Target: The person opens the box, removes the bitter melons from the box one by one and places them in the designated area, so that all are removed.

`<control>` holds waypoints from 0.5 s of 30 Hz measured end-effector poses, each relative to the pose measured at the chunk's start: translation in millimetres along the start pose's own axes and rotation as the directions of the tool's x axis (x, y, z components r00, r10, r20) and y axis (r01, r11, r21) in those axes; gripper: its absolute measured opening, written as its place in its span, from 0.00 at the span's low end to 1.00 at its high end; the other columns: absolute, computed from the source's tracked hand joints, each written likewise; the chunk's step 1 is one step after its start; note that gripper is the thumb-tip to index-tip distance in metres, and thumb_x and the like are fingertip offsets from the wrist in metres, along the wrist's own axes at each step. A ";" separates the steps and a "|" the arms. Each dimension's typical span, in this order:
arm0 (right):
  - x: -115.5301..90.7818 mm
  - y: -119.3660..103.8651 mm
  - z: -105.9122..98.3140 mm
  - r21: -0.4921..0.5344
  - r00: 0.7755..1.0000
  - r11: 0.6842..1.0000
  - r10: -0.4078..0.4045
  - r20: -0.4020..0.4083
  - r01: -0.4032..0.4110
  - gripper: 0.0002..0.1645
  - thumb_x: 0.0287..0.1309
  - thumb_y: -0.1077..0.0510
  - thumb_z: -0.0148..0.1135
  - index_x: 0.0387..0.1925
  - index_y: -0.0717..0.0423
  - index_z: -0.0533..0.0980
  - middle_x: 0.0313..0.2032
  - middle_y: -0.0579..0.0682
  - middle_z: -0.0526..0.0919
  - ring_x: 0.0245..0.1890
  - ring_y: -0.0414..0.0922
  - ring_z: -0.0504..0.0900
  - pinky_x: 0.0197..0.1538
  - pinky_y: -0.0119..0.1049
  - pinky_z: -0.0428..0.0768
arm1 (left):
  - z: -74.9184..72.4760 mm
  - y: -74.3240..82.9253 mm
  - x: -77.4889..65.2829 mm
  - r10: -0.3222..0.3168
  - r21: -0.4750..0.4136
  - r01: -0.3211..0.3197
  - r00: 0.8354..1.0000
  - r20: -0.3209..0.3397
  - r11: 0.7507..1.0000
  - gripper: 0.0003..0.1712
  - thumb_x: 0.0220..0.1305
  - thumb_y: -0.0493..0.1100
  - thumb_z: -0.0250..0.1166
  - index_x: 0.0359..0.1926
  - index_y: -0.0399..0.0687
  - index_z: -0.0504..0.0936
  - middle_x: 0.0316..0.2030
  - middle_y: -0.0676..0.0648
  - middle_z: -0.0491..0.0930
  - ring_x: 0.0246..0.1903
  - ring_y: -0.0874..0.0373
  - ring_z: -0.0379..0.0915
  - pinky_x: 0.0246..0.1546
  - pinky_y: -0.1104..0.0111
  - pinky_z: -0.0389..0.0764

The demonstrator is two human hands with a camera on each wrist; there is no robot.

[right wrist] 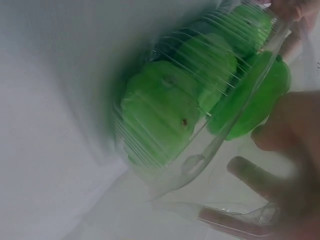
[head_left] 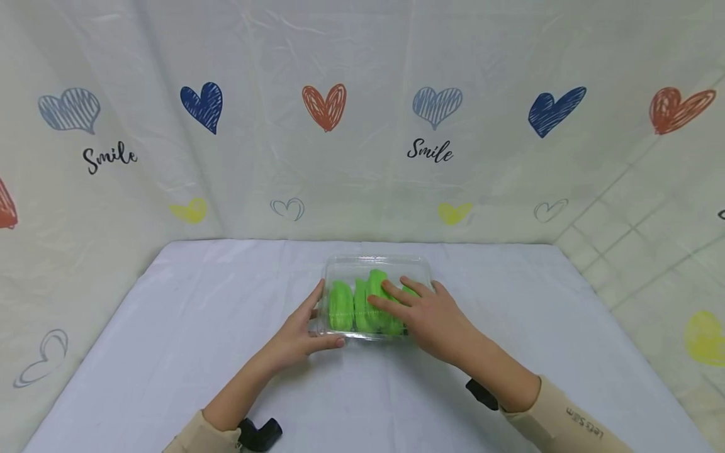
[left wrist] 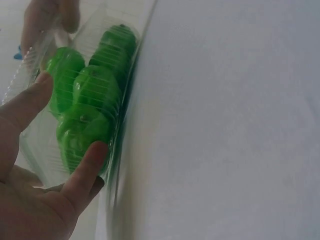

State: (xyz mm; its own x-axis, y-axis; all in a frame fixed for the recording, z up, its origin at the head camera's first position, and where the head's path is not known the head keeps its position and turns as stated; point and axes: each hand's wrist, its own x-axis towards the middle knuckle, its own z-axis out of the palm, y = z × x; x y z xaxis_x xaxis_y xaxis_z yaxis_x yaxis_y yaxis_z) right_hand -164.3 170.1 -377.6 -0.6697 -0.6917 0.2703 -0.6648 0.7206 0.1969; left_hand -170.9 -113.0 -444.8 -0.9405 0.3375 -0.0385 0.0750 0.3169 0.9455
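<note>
Observed on white-cloth-covered bench: one clear plastic container, set near the far edge, roughly midway between the far-left and far-right corners, long side roughly parallel to that edge. Inside: green pieces, at least four counted in left wrist view, crowded side by side and partly overlapping.

Noted at container's near-left corner: left hand, spread wide, thumb well apart from index finger. Thumb laid against the near wall, index finger extended along the left wall. Touching the container with straight digits, not curled round it.

Noted over container's right half: right hand, come in from the bench's near-right side, palm downward, fingers extended and fanned apart. Fingertips directly above or among the green pieces; cannot tell whether touching. Nothing seen pinched or enclosed in the fingers. In right wrist view, lowest finger seen through clear plastic.

Also recorded: beige sleeve with lettering on right forearm; pale backdrop printed with hearts, beyond bench's far edge.
</note>
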 end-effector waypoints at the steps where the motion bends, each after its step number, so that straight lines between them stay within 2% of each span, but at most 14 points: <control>1: 0.9 0.4 -0.9 0.007 1.000 1.000 -0.001 0.006 0.001 0.49 0.47 0.70 0.71 0.68 0.30 0.69 0.66 0.46 0.76 0.64 0.55 0.75 0.51 0.68 0.78 | -0.3 0.3 -0.2 -0.001 0.003 0.001 1.000 -0.003 1.000 0.68 0.50 0.46 0.80 0.80 0.66 0.41 0.78 0.48 0.48 0.71 0.39 0.58 0.58 0.53 0.79; 9: 8.6 6.6 -9.8 0.089 0.999 0.996 -0.023 0.043 0.019 0.47 0.48 0.73 0.65 0.65 0.30 0.72 0.64 0.42 0.78 0.62 0.55 0.77 0.47 0.65 0.81 | -0.6 -2.5 0.8 -0.010 -0.021 0.009 1.000 -0.011 1.000 0.66 0.51 0.46 0.79 0.79 0.70 0.41 0.78 0.46 0.49 0.71 0.34 0.56 0.62 0.43 0.72; 12: 11.2 13.4 -14.0 0.176 1.000 0.984 -0.021 0.023 0.016 0.49 0.45 0.77 0.59 0.64 0.31 0.73 0.62 0.41 0.79 0.61 0.55 0.79 0.38 0.51 0.82 | -1.9 -3.9 0.8 -0.012 -0.040 0.011 1.000 -0.011 0.999 0.67 0.50 0.45 0.79 0.78 0.77 0.42 0.78 0.44 0.49 0.71 0.32 0.55 0.64 0.39 0.68; 14: 11.7 19.3 -19.3 0.249 1.000 0.968 -0.011 0.003 0.010 0.50 0.43 0.79 0.56 0.64 0.32 0.74 0.62 0.41 0.79 0.60 0.55 0.80 0.29 0.40 0.77 | -3.5 -4.4 0.8 -0.010 -0.066 0.010 1.000 -0.003 0.998 0.67 0.50 0.43 0.80 0.77 0.81 0.42 0.77 0.42 0.49 0.70 0.30 0.55 0.64 0.37 0.67; 15: 12.3 22.0 -21.3 0.280 1.000 0.960 -0.014 -0.012 0.017 0.51 0.42 0.79 0.55 0.64 0.33 0.74 0.61 0.41 0.80 0.59 0.55 0.80 0.28 0.39 0.76 | -4.3 -3.8 0.8 -0.009 -0.077 0.009 1.000 0.004 0.997 0.68 0.49 0.42 0.80 0.76 0.85 0.41 0.77 0.41 0.49 0.70 0.30 0.55 0.64 0.37 0.67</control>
State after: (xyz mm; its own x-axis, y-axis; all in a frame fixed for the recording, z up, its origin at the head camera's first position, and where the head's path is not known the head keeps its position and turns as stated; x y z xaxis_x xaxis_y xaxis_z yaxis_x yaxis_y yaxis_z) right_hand -180.1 178.4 -350.0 -0.6561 -0.7014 0.2785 -0.7422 0.6665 -0.0698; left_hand -173.3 -117.7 -447.1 -0.9398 0.3384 -0.0485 0.0404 0.2507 0.9672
